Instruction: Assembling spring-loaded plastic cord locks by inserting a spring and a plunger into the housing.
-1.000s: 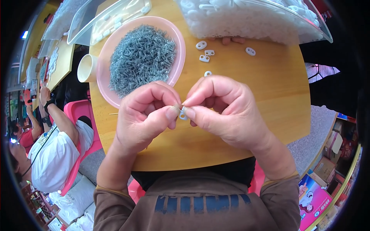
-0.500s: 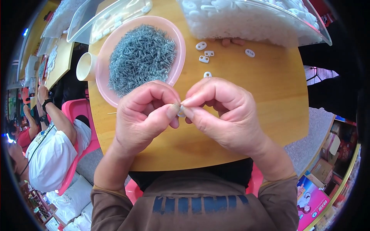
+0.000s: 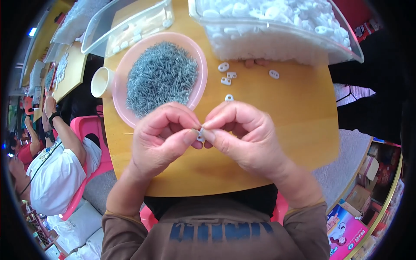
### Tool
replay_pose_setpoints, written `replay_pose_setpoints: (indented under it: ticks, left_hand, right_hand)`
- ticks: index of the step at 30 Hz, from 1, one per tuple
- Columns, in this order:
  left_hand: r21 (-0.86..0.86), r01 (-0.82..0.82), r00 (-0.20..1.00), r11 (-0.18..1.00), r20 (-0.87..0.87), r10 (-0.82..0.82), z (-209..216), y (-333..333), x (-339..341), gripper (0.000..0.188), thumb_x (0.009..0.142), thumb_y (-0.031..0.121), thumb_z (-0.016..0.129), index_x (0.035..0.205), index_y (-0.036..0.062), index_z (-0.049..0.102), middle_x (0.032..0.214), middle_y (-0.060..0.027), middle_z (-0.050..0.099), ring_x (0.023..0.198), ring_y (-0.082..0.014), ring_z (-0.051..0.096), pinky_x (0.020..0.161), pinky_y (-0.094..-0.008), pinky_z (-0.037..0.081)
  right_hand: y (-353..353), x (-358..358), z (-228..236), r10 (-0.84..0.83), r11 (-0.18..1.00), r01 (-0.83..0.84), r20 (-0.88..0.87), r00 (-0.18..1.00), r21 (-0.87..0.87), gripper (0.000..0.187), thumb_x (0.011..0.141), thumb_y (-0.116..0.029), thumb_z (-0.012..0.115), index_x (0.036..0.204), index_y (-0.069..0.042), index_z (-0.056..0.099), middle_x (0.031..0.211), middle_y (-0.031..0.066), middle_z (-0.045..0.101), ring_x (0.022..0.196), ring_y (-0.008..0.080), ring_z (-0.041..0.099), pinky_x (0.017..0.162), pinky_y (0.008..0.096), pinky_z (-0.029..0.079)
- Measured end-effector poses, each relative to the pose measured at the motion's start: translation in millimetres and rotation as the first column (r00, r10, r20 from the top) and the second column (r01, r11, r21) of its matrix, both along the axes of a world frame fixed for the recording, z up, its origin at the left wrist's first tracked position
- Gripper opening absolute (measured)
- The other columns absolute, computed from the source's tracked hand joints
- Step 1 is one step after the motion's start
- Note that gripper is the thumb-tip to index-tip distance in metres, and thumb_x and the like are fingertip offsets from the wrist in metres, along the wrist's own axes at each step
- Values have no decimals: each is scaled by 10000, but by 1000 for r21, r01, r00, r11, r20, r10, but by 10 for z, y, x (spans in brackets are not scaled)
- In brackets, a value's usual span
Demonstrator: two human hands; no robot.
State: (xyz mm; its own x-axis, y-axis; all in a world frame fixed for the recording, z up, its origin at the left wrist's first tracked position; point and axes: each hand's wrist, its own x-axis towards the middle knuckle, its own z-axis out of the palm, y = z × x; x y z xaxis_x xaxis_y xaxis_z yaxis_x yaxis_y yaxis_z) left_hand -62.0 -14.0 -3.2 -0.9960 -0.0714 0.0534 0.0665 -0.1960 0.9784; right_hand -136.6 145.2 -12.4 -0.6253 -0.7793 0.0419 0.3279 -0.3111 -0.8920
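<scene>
My two hands meet over the near part of the table, fingertips touching. My left hand [image 3: 160, 138] is closed, its thumb and forefinger pinching what looks like a tiny metal spring [image 3: 196, 129]. A small white plastic piece with a hole [image 3: 200, 138] shows between the thumbs, pinched by my right hand [image 3: 242, 136]; fingers hide most of it. Just beyond my hands lies a loose white piece with a hole [image 3: 229, 98]. Farther off are a white oval piece [image 3: 223, 67] and two small white pieces, one [image 3: 232, 75] beside the other [image 3: 225, 81].
A pink basin [image 3: 203, 78] heaped with metal springs stands at left, beside a cream cup [image 3: 102, 82]. Behind are a clear tray [image 3: 97, 34] and a large clear bin [image 3: 277, 26] of white pieces. Fingertips [image 3: 256, 62] show under the bin. A person in white [image 3: 56, 177] sits at left.
The table and its things have shifted slightly down in the picture as the view tilted. My hands keep their pinch, with a little more of the white piece and coil showing between them.
</scene>
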Motion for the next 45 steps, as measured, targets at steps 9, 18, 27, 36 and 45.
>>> replay_pose_setpoints:
  ticks: [9, 18, 27, 36, 45]
  left_hand:
    - [38, 33, 995, 999, 91, -37, -4, -54, 13, 62, 790, -10, 546, 836, -37, 516, 858, -71, 509, 752, -127, 566, 645, -229, 469]
    - [81, 60, 996, 995, 61, -65, -16, -89, 25, 107, 772, -27, 567, 867, -35, 519, 871, -69, 506, 772, -122, 556, 667, -229, 458]
    - [-202, 36, 998, 979, -50, -47, 4, -118, 27, 82, 760, -7, 591, 829, -29, 551, 853, -85, 532, 755, -127, 554, 653, -227, 452]
    - [-285, -23, 995, 958, -100, -6, -48, -84, 28, 53, 766, 6, 584, 807, -26, 569, 811, -94, 558, 705, -138, 559, 590, -234, 461]
    - [-104, -18, 999, 994, -53, 12, -40, -53, 69, 68, 791, -18, 549, 846, -48, 575, 870, -114, 543, 737, -154, 579, 623, -241, 500]
  right_hand:
    - [-19, 20, -55, -28, 998, 29, -10, 1000, 59, 80, 786, 54, 548, 847, 3, 542, 865, 87, 533, 760, 145, 571, 667, 255, 490]
    - [-90, 14, -37, -73, 997, 74, -80, 994, 2, 106, 767, 80, 549, 834, -2, 544, 852, 89, 528, 736, 141, 564, 631, 250, 503]
    - [-24, 4, -53, -62, 996, 80, -299, 952, 50, 123, 767, 88, 540, 848, -4, 542, 858, 100, 525, 723, 141, 559, 629, 241, 492]
    - [-22, 50, -46, -60, 998, 61, -99, 993, 4, 97, 781, 73, 540, 853, 8, 538, 861, 107, 537, 742, 147, 570, 642, 249, 497]
    - [-19, 41, -17, -80, 996, 87, -180, 980, 29, 90, 782, 69, 546, 852, 13, 541, 853, 96, 539, 745, 145, 569, 652, 246, 496]
